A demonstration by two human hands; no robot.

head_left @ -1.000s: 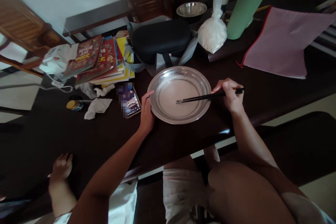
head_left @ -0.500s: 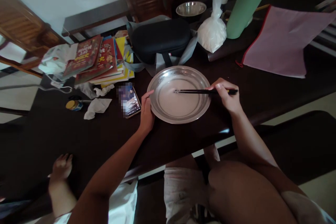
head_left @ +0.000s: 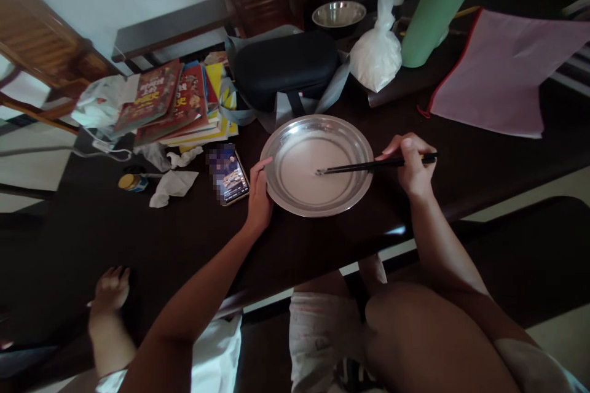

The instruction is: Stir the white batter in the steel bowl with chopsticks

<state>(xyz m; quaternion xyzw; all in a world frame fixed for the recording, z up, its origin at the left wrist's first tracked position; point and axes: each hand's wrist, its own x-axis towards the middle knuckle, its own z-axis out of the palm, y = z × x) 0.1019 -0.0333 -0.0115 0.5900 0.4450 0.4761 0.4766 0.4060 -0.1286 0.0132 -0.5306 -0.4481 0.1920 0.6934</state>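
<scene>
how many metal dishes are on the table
2. The wide metal plate sits at the near edge, with the left hand on its rim and the right hand holding chopsticks in it. A small metal bowl stands far back, beside the white bag.

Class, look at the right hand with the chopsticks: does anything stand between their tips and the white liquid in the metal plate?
Nothing visible does. The right hand holds the chopsticks over the metal plate, their tips at the white liquid.
</scene>
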